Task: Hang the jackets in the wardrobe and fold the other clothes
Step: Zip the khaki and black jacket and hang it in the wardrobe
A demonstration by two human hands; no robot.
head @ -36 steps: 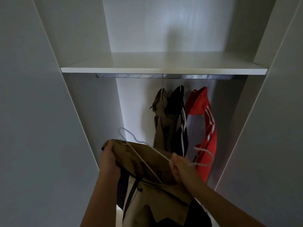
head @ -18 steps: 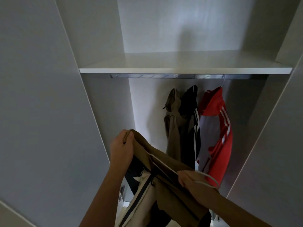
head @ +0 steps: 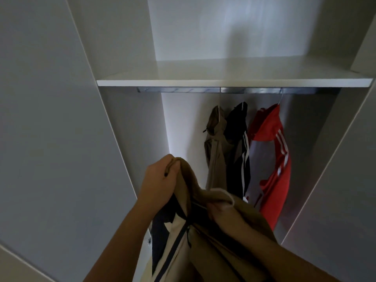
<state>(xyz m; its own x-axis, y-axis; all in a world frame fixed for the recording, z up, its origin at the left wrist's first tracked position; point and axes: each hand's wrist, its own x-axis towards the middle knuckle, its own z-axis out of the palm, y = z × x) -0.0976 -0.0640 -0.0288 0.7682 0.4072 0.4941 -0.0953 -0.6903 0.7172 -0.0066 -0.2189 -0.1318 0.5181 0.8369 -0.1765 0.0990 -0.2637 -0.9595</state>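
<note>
White wardrobe (head: pixel 130 139) panels box you in on both sides. Closest to you, the tan jacket (head: pixel 205 255) with cream and navy panels hangs between your hands, low in front of the opening, not on the rail yet. Your left hand (head: pixel 160 180) has its fingers curled tight round the top edge of it. Your right hand (head: pixel 221 212) is closed round the white hanger (head: pixel 222 191), whose end loops out just above your fingers, the rest buried in fabric. Further in, a khaki jacket (head: pixel 215 139), a black jacket (head: pixel 237 139) and a red jacket (head: pixel 272 151) hang side by side on the rail (head: pixel 193 90), right under the shelf (head: pixel 223 82).
</note>
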